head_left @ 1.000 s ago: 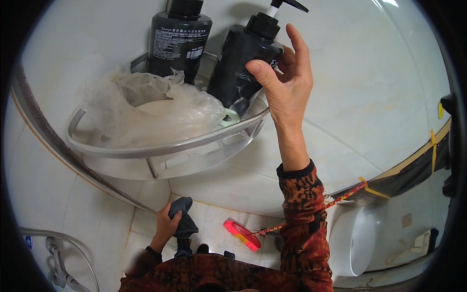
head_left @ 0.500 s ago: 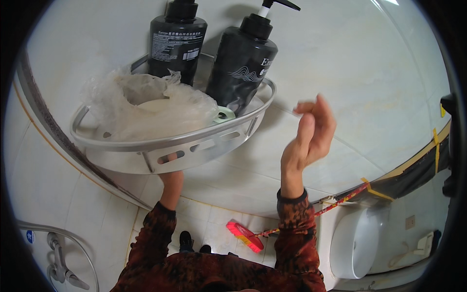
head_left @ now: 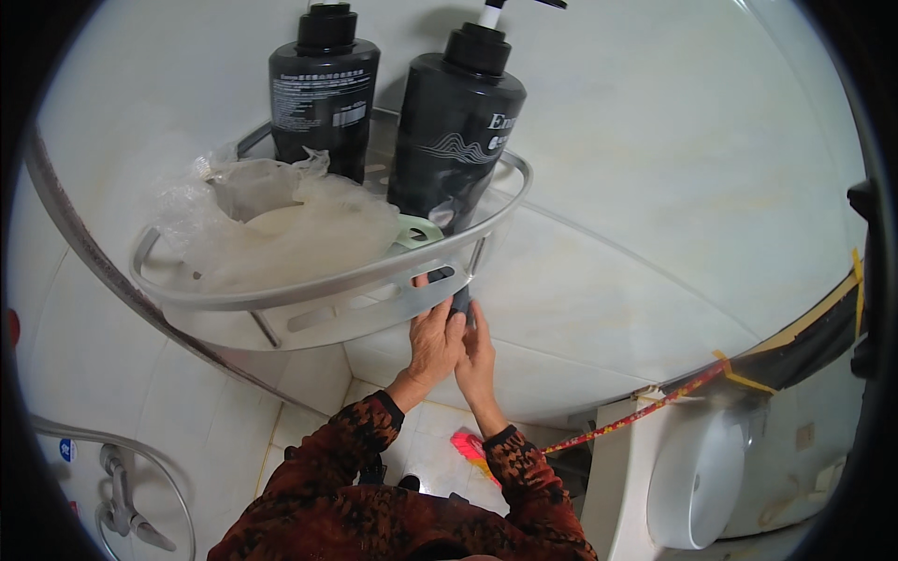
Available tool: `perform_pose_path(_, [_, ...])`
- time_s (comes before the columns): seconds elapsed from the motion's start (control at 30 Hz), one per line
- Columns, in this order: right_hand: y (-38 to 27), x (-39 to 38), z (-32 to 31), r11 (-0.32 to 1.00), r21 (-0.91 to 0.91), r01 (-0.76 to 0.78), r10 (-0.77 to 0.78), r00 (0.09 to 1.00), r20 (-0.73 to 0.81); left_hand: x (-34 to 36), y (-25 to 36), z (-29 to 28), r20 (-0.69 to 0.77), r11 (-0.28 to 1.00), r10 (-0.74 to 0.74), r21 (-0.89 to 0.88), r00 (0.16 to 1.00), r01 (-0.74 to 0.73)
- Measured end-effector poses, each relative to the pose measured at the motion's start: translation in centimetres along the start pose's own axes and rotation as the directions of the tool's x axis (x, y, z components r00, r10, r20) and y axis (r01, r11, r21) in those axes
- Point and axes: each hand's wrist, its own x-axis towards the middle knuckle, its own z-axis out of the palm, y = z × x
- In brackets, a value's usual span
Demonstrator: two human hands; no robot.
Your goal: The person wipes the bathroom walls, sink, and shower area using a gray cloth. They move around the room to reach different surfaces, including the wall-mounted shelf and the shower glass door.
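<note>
My left hand and my right hand meet just below the front right edge of a silver metal corner shelf. Between their closed fingers is a small dark grey object, mostly hidden by the fingers and the shelf, so its kind is unclear. On the shelf stand a black bottle and a black pump bottle. In front of them lies a crumpled clear plastic bag with something pale and round in it. A light green plastic piece sits beside the bag.
Tiled walls surround the shelf. A shower tap with a hose is at lower left. To the lower right are a white washbasin and a red patterned pole, with a red broom head on the floor.
My right hand has come down and left from the open air to join my left hand. My left hand has moved right from under the shelf's middle. The dark grey object now shows between them.
</note>
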Motion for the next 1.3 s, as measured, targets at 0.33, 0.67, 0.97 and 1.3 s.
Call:
perform_pose_path(0.33, [-8.4,8.7,1.2,0.894,-0.105,0.436,-0.446,0.842,-0.302,6.6,2.0,-3.5,-0.05,0.915,0.402,0.049,0.914,-0.4])
perform_pose_path(0.67, [7.4,1.4,-0.7,0.677,-0.612,0.409,-0.421,0.897,0.133,-2.5,-6.5,-0.4,0.214,0.955,-0.043,0.295,0.976,-0.022])
perform_pose_path(0.97, [-3.6,6.1,-7.0,0.917,-0.322,0.236,-0.385,0.731,-0.563,5.3,-1.6,-1.9,-0.018,0.976,0.211,-0.049,0.977,-0.211])
perform_pose_path(1.3, [-4.1,8.7,-5.8,0.374,-0.806,0.458,-0.833,0.548,-0.075,8.5,-0.5,-0.5,-0.162,0.827,0.54,0.284,0.826,-0.485])
